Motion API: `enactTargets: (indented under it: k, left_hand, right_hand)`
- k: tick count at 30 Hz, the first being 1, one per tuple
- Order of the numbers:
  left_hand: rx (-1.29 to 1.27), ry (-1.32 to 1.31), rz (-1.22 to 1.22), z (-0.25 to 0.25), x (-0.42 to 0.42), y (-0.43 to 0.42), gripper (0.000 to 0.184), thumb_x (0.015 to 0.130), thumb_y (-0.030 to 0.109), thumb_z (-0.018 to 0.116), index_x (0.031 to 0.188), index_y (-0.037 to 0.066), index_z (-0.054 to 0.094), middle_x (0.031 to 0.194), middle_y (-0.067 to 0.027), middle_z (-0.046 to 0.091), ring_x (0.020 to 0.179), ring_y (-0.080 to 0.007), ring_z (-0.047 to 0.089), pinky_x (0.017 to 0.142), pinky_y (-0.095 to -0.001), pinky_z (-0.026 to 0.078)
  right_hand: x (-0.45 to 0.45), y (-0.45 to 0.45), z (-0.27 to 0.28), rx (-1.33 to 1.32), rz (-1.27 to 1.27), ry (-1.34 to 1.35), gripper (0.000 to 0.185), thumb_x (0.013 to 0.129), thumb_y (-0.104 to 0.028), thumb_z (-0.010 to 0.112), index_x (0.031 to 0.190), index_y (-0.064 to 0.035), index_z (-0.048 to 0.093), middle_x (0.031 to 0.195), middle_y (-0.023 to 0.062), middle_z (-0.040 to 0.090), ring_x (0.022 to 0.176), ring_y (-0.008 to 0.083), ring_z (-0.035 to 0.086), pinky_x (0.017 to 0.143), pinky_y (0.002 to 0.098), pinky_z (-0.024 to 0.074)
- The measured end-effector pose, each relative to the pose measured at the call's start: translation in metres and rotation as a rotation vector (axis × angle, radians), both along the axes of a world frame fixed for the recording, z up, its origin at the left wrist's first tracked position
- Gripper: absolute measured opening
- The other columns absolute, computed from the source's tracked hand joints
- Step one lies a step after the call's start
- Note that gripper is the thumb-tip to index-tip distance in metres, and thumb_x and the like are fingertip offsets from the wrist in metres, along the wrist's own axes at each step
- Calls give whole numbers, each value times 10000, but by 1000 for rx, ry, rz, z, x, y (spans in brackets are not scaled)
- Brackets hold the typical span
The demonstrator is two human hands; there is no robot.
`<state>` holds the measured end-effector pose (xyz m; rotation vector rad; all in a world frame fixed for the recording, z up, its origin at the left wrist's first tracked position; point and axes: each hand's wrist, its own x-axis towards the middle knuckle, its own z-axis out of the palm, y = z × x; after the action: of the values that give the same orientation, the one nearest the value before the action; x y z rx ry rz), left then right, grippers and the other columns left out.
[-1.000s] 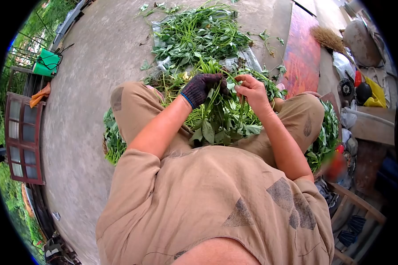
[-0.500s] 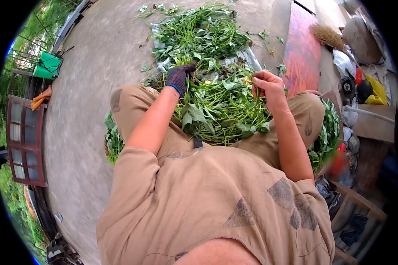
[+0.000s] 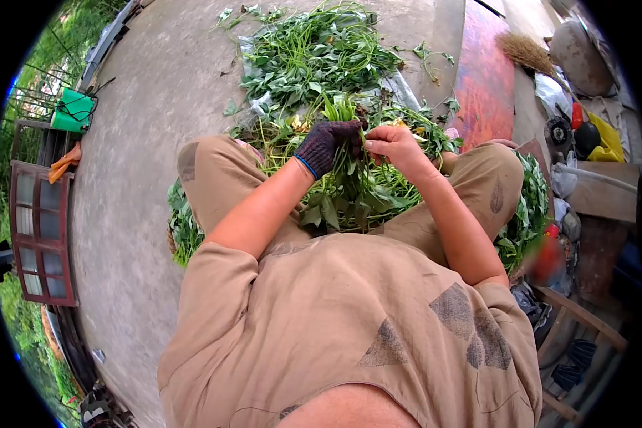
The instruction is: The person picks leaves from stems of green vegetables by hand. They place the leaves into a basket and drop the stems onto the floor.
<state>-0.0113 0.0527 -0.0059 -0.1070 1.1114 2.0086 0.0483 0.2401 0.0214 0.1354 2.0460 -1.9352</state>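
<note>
My left hand [image 3: 329, 146], in a dark knitted glove with a blue cuff, is closed around a bunch of leafy green stems [image 3: 340, 108]. The cut-looking ends poke up above the glove, and leaves hang down below it. Bare and pinched, my right hand [image 3: 399, 148] meets the bunch at the left thumb, its fingertips on a thin green stem. Beneath both hands, between my legs, lies a heap of loose leafy vines [image 3: 394, 191], partly hidden by the hanging leaves.
Farther out, a larger pile of leafy vines [image 3: 314, 60] rests on a pale sheet [image 3: 405, 93]. More greens [image 3: 187, 221] stand beside my left hip, and others [image 3: 528, 207] by my right. A reddish board [image 3: 483, 78], a straw broom [image 3: 524, 53] and a yellow bag [image 3: 608, 141] are to the right.
Both hands have come together over the heap: my left moved right and nearer with the bunch, my right moved left to it. The bunch now hangs clear in front of me.
</note>
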Motion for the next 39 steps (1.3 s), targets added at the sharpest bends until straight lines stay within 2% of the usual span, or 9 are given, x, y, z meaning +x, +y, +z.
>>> enactTargets:
  k: [4,6,9,13,23,26,28,34,39]
  left_hand:
    - [-132,99,84,14,10,17,181,863,154,644,924,-5,703,818,-63,684,693,-134,627,671,-274,521]
    - [-302,550,-36,1,8,12,170,838,100,650,959,6,725,835,-44,698,699,-95,625,651,-266,521]
    - [-568,1137,-113,-10,2,4,115,817,72,656,865,6,737,774,-60,690,646,-106,623,576,-275,509]
    - [-332,342,70,-1,-6,1,95,780,68,676,790,-12,726,720,-93,684,604,-148,630,562,-260,497]
    - [-418,923,-269,-21,-27,-21,205,777,-8,569,808,88,747,814,-63,721,694,-175,683,644,-279,536]
    - [-359,920,-92,-35,-38,-32,164,854,79,580,812,-25,699,728,-103,679,652,-173,653,631,-331,541]
    - [-158,98,107,-5,-47,-45,164,844,144,609,848,-12,660,658,-125,618,582,-246,631,582,-443,562]
    - [-84,196,2,4,-20,-20,174,815,103,660,903,-46,676,812,-141,688,700,-242,675,732,-347,554]
    - [-46,175,-30,0,7,3,188,831,117,672,920,-47,681,823,-101,690,721,-195,664,703,-341,536]
  right_hand:
    - [-2,-7,-11,574,-13,169,196,743,-200,726,844,-36,687,648,63,629,595,163,591,589,311,476]
    - [4,-16,-12,910,-32,330,236,718,-225,736,866,-47,693,677,78,648,621,187,611,609,334,487]
    - [2,-7,-10,611,39,169,253,726,-208,722,928,-55,706,761,118,681,687,258,647,657,376,505]
    - [3,-1,-9,597,47,184,230,735,-196,712,928,-70,709,814,122,690,755,283,653,705,385,505]
    - [6,7,-14,986,-29,516,144,823,-263,652,880,-131,646,888,75,576,762,327,618,687,461,475]
    - [0,17,-21,1149,-67,463,144,840,-281,631,884,-144,642,899,74,599,788,323,627,687,462,479]
    - [-3,31,-25,1255,-110,388,149,846,-291,620,888,-151,647,909,76,639,822,318,640,695,454,487]
    - [-11,31,-30,393,-172,17,247,770,-182,703,970,-43,663,808,113,671,711,236,625,659,347,480]
    - [-8,7,-30,693,-71,429,213,776,-178,689,961,-79,653,830,120,682,779,299,649,678,400,496]
